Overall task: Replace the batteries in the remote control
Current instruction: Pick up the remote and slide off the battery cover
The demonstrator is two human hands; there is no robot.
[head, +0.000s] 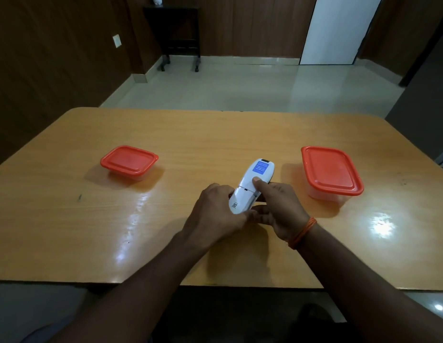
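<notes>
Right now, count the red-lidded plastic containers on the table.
2. One red-lidded clear plastic container sits left of the white remote control, the other right of it.

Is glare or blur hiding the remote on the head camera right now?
Head view: the remote control is sharp and glare-free, though its blue label is too small to read; bright reflections lie on the table right of the right hand and left of the left hand; the wide-angle lens bows the table's edges.
</notes>
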